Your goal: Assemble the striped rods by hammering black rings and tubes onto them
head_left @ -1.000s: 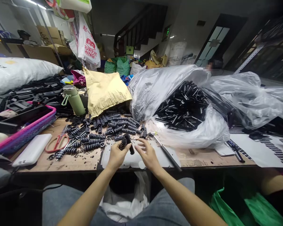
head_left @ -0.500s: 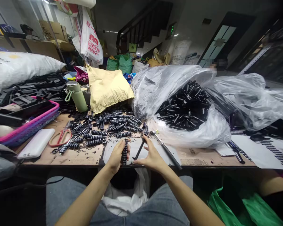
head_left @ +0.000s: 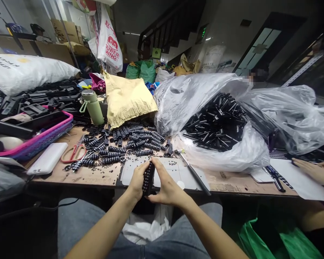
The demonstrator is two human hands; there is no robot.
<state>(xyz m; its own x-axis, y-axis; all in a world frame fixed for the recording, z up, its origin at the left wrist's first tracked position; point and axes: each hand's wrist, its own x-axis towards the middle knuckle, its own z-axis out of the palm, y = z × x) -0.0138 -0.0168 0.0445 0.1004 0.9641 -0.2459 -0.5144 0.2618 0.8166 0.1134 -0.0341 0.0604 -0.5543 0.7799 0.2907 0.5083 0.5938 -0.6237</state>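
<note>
My left hand (head_left: 136,181) is closed around a stack of black ringed washers (head_left: 145,178) held upright over the table's front edge. My right hand (head_left: 164,185) presses in from the right, its fingers closed on a thin black rod (head_left: 150,181) set against that stack. Both hands meet above a white sheet (head_left: 167,172). Just beyond lies a pile of similar ringed stacks (head_left: 132,142). A clear plastic bag (head_left: 205,118) full of black rods lies open to the right.
Red scissors (head_left: 74,153), a white phone-like slab (head_left: 47,163), a green flask (head_left: 93,106), a yellow bag (head_left: 126,99) and a pink basket (head_left: 43,138) sit left. A long metal tool (head_left: 193,172) lies right of my hands. Another person's hands (head_left: 313,171) rest far right.
My hands came together: the right hand brought the black rod against the ringed stack in the left hand. Another person's hands came into view at the far right.
</note>
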